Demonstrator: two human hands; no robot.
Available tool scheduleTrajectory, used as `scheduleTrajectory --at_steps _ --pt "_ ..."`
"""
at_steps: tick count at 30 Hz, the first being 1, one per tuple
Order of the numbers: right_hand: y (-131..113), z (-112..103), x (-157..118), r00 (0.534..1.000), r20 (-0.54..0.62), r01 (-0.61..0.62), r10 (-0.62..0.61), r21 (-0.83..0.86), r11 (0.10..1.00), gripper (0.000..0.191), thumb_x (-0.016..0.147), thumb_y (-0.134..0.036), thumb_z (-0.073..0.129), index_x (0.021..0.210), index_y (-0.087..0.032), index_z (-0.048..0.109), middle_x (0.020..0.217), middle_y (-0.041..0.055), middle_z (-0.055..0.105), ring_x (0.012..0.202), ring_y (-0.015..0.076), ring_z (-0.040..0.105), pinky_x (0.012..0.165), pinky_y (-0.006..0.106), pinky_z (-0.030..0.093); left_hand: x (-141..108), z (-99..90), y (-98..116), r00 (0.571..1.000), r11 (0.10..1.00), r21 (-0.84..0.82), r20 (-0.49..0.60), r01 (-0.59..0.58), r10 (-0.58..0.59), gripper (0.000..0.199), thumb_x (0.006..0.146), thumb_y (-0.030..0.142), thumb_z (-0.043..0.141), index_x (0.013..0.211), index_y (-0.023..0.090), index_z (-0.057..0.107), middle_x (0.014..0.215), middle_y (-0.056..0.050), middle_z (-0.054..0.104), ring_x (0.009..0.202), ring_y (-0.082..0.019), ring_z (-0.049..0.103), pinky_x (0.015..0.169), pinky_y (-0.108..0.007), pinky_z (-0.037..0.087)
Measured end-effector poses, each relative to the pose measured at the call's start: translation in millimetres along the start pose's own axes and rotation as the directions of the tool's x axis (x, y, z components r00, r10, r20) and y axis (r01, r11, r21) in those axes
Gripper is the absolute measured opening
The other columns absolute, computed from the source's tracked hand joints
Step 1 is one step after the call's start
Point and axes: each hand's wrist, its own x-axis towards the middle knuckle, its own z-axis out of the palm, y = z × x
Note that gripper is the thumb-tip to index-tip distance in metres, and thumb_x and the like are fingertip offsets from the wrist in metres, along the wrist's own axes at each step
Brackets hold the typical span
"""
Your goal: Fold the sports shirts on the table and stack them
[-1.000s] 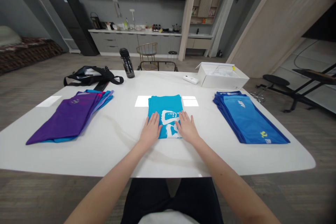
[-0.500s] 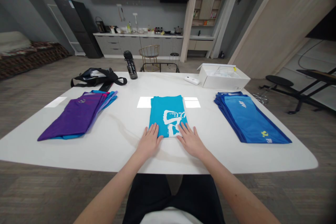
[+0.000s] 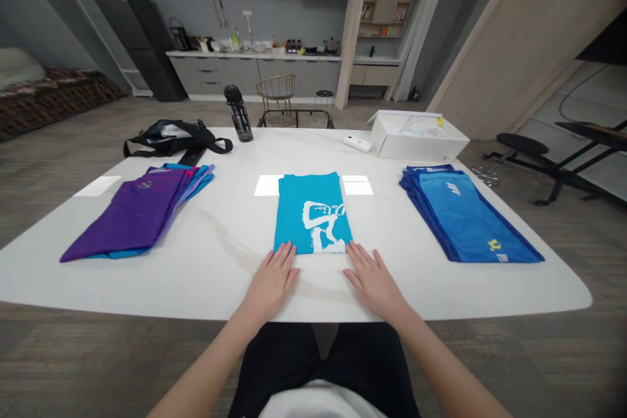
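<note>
In the head view a folded turquoise shirt with white brush-style lettering lies flat in front of me on the white table. My left hand rests palm down at its near left corner, fingers stretched out and fingertips at the cloth's edge. At the near right corner my right hand lies flat too, its fingertips touching or just beside the edge and its thumb apart. Neither hand grips anything. Folded purple clothing is stacked to the left, and folded blue clothing to the right.
Along the far side of the table are a black bag, a dark water bottle, a small white device and an open white box. Beyond stand a chair and a kitchen counter.
Both hands have slid back toward me, from lying on the shirt's lower part to its near edge. More of the white lettering shows. The camera view has tilted slightly down.
</note>
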Motion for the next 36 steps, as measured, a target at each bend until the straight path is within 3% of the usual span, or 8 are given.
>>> scheduleTrajectory --at_steps 6,10,18,22,24,27,31,36 --pt "16 0 -11 0.997 -0.039 -0.067 0.067 0.005 0.998 0.061 0.104 -0.054 0.029 0.157 -0.028 0.040 0.162 0.0044 0.037 0.151 0.0267 0.032 0.123 0.054 0.020 -20 -10.2 -10 0.983 0.985 0.017 -0.063 0.172 -0.171 0.048 0.103 0.041 0.035 0.146 0.028 0.053 0.153 -0.007 0.051 0.141 -0.027 0.049 0.121 -0.056 0.031" --pt "17 -14 6 0.987 -0.135 -0.081 0.087 0.054 0.995 0.048 0.103 -0.049 0.034 0.135 -0.030 0.065 0.145 0.0079 0.058 0.136 0.0289 0.050 0.113 0.051 0.036 -9 -23.4 -27 0.970 0.975 -0.054 -0.100 0.216 -0.221 0.042 0.101 0.036 0.037 0.132 0.029 0.065 0.133 -0.006 0.068 0.124 -0.026 0.062 0.117 -0.050 0.038" --pt "38 -41 137 0.965 -0.181 -0.145 0.189 0.228 0.963 0.040 0.098 -0.044 0.050 0.126 -0.021 0.067 0.125 0.0110 0.067 0.113 0.0268 0.062 0.096 0.037 0.046 107 -48.6 -62 0.967 0.963 -0.149 -0.092 0.224 -0.239 0.044 0.097 0.036 0.046 0.136 0.021 0.058 0.137 -0.011 0.062 0.123 -0.028 0.061 0.107 -0.041 0.047" --pt "54 -38 213 0.933 -0.150 -0.268 0.326 0.313 0.911 0.050 0.096 -0.045 0.055 0.135 -0.013 0.060 0.129 0.0152 0.064 0.114 0.0264 0.062 0.095 0.033 0.046 177 -37.6 -79 0.942 0.932 -0.161 -0.035 0.324 -0.334 0.057 0.095 0.041 0.052 0.146 0.017 0.045 0.147 -0.017 0.053 0.132 -0.033 0.054 0.108 -0.045 0.044" --pt "57 -37 241 0.913 -0.117 -0.337 0.390 0.323 0.884 0.058 0.095 -0.050 0.055 0.138 -0.011 0.058 0.130 0.0184 0.063 0.114 0.0286 0.063 0.093 0.035 0.048 204 -27.9 -88 0.894 0.879 -0.188 -0.005 0.438 -0.447 0.062 0.095 0.047 0.052 0.147 0.016 0.042 0.145 -0.020 0.054 0.132 -0.037 0.052 0.107 -0.052 0.042" --pt "53 -36 270 0.884 -0.076 -0.415 0.462 0.328 0.849 0.058 0.094 -0.059 0.053 0.127 -0.012 0.065 0.126 0.0200 0.065 0.114 0.0316 0.063 0.092 0.040 0.049 234 -15.2 -100 0.816 0.796 -0.213 0.015 0.567 -0.577 0.060 0.093 0.052 0.053 0.140 0.015 0.048 0.140 -0.023 0.057 0.133 -0.042 0.050 0.106 -0.059 0.039" --pt "49 -31 294 0.851 -0.041 -0.484 0.523 0.324 0.813 0.053 0.087 -0.062 0.059 0.111 -0.016 0.069 0.115 0.0171 0.071 0.109 0.0330 0.066 0.091 0.044 0.049 261 -6.0 -111 0.744 0.680 -0.349 0.083 0.645 -0.663 0.056 0.080 0.052 0.073 0.120 0.016 0.059 0.128 -0.022 0.066 0.124 -0.039 0.059 0.099 -0.050 0.045" --pt "55 -18 309 0.862 -0.079 -0.393 0.502 0.523 0.757 0.030 0.078 -0.040 0.070 0.098 -0.019 0.068 0.101 0.0074 0.074 0.095 0.0243 0.068 0.084 0.034 0.051 280 -2.9 -113 0.672 0.388 -0.702 0.174 0.598 -0.720 0.046 0.059 0.030 0.088 0.096 0.014 0.066 0.107 -0.018 0.074 0.112 -0.036 0.066 0.086 -0.038 0.052"
